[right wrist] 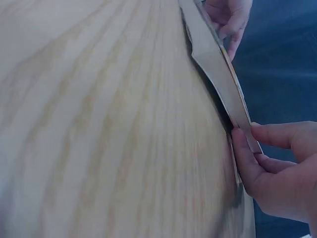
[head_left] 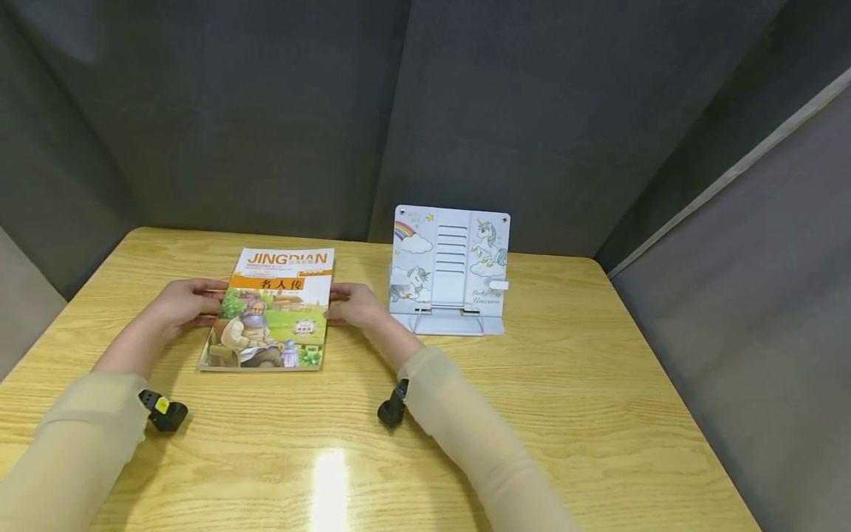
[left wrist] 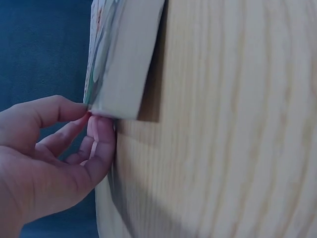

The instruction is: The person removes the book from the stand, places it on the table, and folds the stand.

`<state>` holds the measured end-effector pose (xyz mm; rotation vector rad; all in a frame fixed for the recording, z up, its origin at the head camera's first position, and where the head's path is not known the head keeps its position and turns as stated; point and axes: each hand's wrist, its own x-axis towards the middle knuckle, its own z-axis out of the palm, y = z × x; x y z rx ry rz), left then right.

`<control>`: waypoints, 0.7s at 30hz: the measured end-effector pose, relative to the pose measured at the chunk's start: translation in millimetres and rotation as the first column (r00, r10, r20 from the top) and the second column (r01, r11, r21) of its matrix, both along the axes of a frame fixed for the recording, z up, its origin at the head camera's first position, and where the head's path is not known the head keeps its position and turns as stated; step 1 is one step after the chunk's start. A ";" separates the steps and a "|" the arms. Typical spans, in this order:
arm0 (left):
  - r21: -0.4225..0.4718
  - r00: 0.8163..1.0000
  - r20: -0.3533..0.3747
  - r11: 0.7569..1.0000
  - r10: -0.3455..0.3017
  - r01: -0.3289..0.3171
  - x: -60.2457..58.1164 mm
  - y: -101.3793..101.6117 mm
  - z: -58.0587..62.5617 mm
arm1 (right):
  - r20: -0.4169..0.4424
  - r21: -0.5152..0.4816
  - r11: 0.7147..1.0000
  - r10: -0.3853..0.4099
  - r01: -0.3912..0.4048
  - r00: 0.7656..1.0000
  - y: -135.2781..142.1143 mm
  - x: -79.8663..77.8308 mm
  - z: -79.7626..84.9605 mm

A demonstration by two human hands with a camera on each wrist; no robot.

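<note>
A paperback book (head_left: 272, 310) with an illustrated cover, a bearded figure seated on a bench and an orange title band, lies face up at the left of the table. My left hand (head_left: 189, 304) pinches its left edge, thumb on top and fingers bent beneath. On the opposite edge my right hand (head_left: 355, 304) holds the book the same way. In the left wrist view the page block (left wrist: 126, 59) casts a shadow on the wood. The right wrist view shows the thumb (right wrist: 277, 135) on the cover side and a fingertip (right wrist: 242, 148) below the pages.
Right of the book stands a white metal book stand (head_left: 450, 266) with unicorn and rainbow pictures, slots, wire support and page clips. The wooden table (head_left: 598, 414) reaches back to dark grey curtains (head_left: 279, 118). A grey panel (head_left: 758, 258) borders the right side.
</note>
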<state>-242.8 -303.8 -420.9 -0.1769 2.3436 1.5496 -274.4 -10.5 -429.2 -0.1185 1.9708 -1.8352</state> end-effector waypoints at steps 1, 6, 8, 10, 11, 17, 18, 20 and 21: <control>-0.012 1.000 -0.008 1.000 -0.006 0.006 -0.8 -0.1 -0.8 | -0.003 0.005 1.000 0.002 -0.002 1.000 -0.5 -0.5 -0.6; -0.069 0.998 -0.043 0.997 -0.039 0.036 -4.0 -0.7 -4.6 | -0.008 0.044 0.999 0.004 -0.004 1.000 -3.6 -4.6 -6.0; -0.086 0.998 -0.043 0.995 -0.050 0.046 -3.8 -1.3 -4.1 | -0.011 0.066 0.998 0.006 -0.005 1.000 -4.9 -5.4 -5.7; -0.093 0.998 -0.037 0.994 -0.057 0.054 -3.7 -1.6 -3.1 | -0.014 0.081 0.997 0.004 -0.003 1.000 -6.1 -5.6 -4.3; -0.096 0.998 -0.034 0.994 -0.061 0.057 -3.7 -1.4 -2.5 | -0.016 0.091 0.996 0.006 -0.004 1.000 -6.5 -5.7 -3.5; -0.103 0.998 -0.020 0.993 -0.067 0.064 -3.7 0.7 0.1 | -0.013 0.109 0.994 0.011 -0.009 1.000 -5.9 -4.8 -0.8; -0.110 0.997 -0.020 0.992 -0.068 0.065 -3.3 1.1 0.9 | -0.013 0.109 0.994 0.009 -0.007 1.000 -5.1 -4.7 -0.9; -0.126 0.997 -0.024 0.990 -0.070 0.066 -2.5 2.7 3.0 | -0.015 0.106 0.994 0.009 -0.007 1.000 -2.4 -4.4 -0.5; -0.139 0.997 -0.029 0.988 -0.071 0.067 -1.9 3.8 4.5 | -0.019 0.107 0.994 0.010 -0.007 1.000 -0.5 -4.5 -0.4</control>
